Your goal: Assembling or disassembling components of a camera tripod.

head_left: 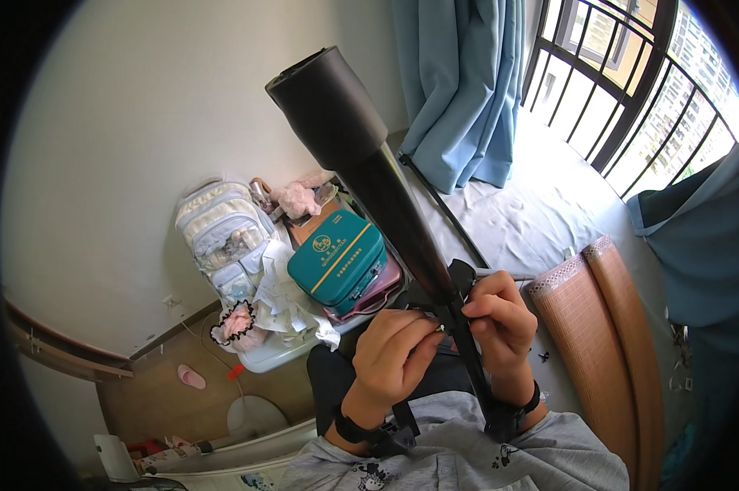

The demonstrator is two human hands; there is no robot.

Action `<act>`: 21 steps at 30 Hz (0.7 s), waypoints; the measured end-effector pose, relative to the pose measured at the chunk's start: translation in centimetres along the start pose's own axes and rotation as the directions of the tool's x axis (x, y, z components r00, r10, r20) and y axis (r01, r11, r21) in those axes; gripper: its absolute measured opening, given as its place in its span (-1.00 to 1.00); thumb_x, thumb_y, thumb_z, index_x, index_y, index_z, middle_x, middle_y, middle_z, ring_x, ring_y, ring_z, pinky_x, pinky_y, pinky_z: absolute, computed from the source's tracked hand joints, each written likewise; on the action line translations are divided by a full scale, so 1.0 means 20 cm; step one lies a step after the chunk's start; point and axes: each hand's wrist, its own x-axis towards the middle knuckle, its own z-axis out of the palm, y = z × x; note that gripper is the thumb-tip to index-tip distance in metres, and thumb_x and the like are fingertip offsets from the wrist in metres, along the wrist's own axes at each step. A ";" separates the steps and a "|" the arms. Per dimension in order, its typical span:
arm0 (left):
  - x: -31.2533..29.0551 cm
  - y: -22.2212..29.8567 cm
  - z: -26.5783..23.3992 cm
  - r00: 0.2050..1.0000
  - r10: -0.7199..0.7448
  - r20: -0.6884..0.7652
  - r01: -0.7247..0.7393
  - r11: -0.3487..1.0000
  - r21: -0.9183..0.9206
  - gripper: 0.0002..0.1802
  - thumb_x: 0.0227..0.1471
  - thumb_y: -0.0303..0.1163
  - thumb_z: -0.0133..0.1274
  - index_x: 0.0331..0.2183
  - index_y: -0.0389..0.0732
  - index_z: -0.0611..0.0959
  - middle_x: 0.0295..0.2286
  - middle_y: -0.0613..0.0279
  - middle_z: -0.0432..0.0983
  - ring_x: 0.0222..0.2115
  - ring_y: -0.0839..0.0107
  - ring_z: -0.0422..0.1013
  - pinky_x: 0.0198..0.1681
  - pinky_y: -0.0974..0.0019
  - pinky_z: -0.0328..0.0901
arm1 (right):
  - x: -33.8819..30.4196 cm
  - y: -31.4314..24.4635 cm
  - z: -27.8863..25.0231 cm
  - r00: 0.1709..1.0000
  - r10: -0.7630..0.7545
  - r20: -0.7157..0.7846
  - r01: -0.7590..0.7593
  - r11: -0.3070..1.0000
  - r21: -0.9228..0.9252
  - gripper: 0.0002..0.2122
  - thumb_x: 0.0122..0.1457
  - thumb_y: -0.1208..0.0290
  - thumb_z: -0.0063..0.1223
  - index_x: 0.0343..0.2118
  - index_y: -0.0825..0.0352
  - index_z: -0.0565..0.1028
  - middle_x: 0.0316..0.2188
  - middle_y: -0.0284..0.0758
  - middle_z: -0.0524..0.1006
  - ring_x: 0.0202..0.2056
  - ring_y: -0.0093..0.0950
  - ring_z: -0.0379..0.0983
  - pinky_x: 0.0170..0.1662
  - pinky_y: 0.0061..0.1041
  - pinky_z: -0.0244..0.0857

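Observation:
A long black telescope (pixel 406 217) slants across the view, its wide hooded end (pixel 328 106) up and to the left, its narrow end toward my lap. A black bracket (pixel 461 282) sits around its lower part. My left hand (pixel 396 352) is closed in a pinch at the bracket's left side; a small shiny bit, perhaps a screw, shows at its fingertips. On the other side my right hand (pixel 504 319) pinches the bracket, with its thumb and forefinger bent against the black part. Black straps circle both wrists.
A green case (pixel 337 258) lies on a pink one atop a white table, beside a pale backpack (pixel 224 225), papers and a pink plush toy (pixel 298 200). A black rod (pixel 443 210) lies on the sheeted bed. Rolled mats (pixel 590 344) lie right; blue curtains (pixel 463 90) hang by the window.

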 end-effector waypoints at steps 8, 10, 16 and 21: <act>-0.02 0.01 0.03 0.996 -0.060 -0.059 0.059 0.998 -0.026 -0.82 -0.32 -0.62 0.10 -0.51 -0.37 0.50 -0.53 0.04 0.42 -0.51 0.21 0.38 -0.41 0.36 0.27 | -0.01 -0.01 0.02 0.999 -0.017 -0.041 0.016 0.999 -0.034 -0.83 -0.10 0.66 -0.04 -0.38 0.48 0.44 -0.30 -0.18 0.20 -0.54 -0.58 0.26 -0.44 -0.69 0.14; -0.02 0.01 0.03 0.998 -0.036 -0.056 0.036 0.999 -0.009 -0.81 -0.32 -0.62 0.09 -0.49 -0.37 0.49 -0.53 0.04 0.42 -0.52 0.22 0.37 -0.42 0.36 0.26 | -0.01 -0.02 0.02 0.996 -0.031 -0.078 0.028 0.999 -0.041 -0.84 -0.09 0.64 -0.04 -0.38 0.48 0.43 -0.25 -0.16 0.17 -0.56 -0.60 0.27 -0.45 -0.69 0.15; -0.01 0.00 0.02 0.998 0.019 0.054 -0.018 1.000 -0.014 -0.79 -0.27 -0.62 0.06 -0.44 -0.33 0.44 -0.51 0.09 0.37 -0.57 0.28 0.32 -0.50 0.40 0.23 | -0.02 0.00 -0.01 0.995 -0.069 -0.069 0.069 0.998 -0.004 -0.85 -0.05 0.52 -0.01 -0.40 0.48 0.45 -0.26 -0.16 0.15 -0.58 -0.64 0.26 -0.48 -0.72 0.15; -0.01 0.01 0.01 0.995 -0.024 0.095 0.024 1.000 -0.002 -0.69 -0.35 -0.65 0.11 -0.41 -0.34 0.43 -0.54 0.13 0.39 -0.59 0.26 0.33 -0.62 0.38 0.22 | -0.05 0.02 0.02 0.981 -0.002 -0.193 0.005 1.000 0.016 -0.83 -0.07 0.46 0.04 -0.42 0.45 0.47 -0.43 -0.27 0.22 -0.50 -0.61 0.18 -0.45 -0.75 0.11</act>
